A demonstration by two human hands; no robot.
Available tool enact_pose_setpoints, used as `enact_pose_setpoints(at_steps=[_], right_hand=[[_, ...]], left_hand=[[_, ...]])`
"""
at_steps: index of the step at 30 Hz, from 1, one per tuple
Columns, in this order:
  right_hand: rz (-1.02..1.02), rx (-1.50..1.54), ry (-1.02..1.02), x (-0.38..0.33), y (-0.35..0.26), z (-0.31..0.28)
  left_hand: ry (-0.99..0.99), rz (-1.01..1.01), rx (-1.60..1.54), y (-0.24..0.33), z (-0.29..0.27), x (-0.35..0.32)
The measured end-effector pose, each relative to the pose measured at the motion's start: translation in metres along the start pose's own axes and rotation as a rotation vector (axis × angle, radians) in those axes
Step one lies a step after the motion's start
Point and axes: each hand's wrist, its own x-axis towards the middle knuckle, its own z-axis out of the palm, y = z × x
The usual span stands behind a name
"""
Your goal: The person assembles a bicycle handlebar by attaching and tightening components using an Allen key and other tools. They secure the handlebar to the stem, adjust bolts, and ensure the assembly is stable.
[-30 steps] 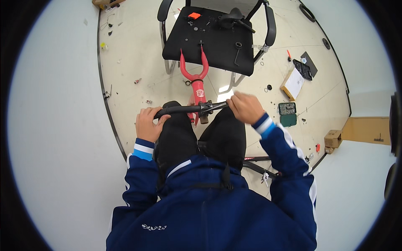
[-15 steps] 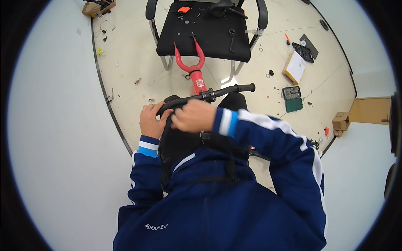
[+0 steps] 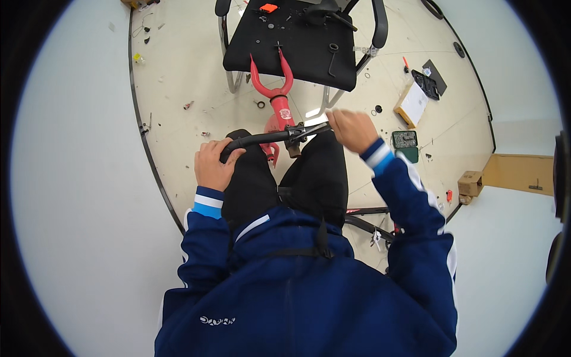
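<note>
A black handlebar [image 3: 267, 138] sits across the top of a red bicycle fork [image 3: 275, 95] that points away from me, between my knees. My left hand [image 3: 213, 162] is closed around the handlebar's left grip. My right hand [image 3: 352, 128] is closed around the bar's right end, hiding that grip. I wear black trousers and a blue jacket with striped cuffs. The fork's two red legs reach up to the front edge of a black chair seat [image 3: 297, 47].
The black chair carries small parts, a black tool [image 3: 332, 59] and an orange piece [image 3: 269, 8]. On the pale floor lie a cardboard box with white paper [image 3: 411, 104], a green case [image 3: 405, 143], a black tray [image 3: 429, 83], scattered small hardware, and a brown box [image 3: 470, 183] at right.
My right hand was over the left grip beside my left hand half a second ago; it has moved back to the handlebar's right end. The left hand has stayed on its grip.
</note>
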Motion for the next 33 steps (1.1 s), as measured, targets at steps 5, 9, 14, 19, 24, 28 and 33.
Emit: enact_pose_setpoints(at_steps=[5,9,14,19,24,28,33], right_hand=[[0.044,0.200,0.009,-0.087,-0.068,-0.006],[-0.060,0.325,-0.077,-0.075,-0.130,-0.013],[-0.496,0.146,-0.019,-0.010,-0.148,-0.008],[-0.652,0.038,0.013,0.098,-0.124,-0.010],[-0.638,0.152,-0.327,0.051,-0.114,-0.061],[-0.680,0.166,-0.348,-0.011,-0.109,-0.045],[-0.799,0.119,-0.254,0.003,-0.117,-0.035]], left_hand=[[-0.029,-0.034,0.002,0.005,-0.003,-0.001],[-0.015,-0.020,0.005,0.005,-0.002,-0.003],[-0.017,0.007,-0.003,0.009,0.000,-0.001],[-0.013,-0.043,-0.049,0.018,0.015,-0.013],[-0.034,-0.003,-0.055,0.016,0.006,-0.004],[-0.158,0.001,-0.045,0.015,-0.006,0.003],[-0.453,0.051,0.158,0.022,-0.023,0.025]])
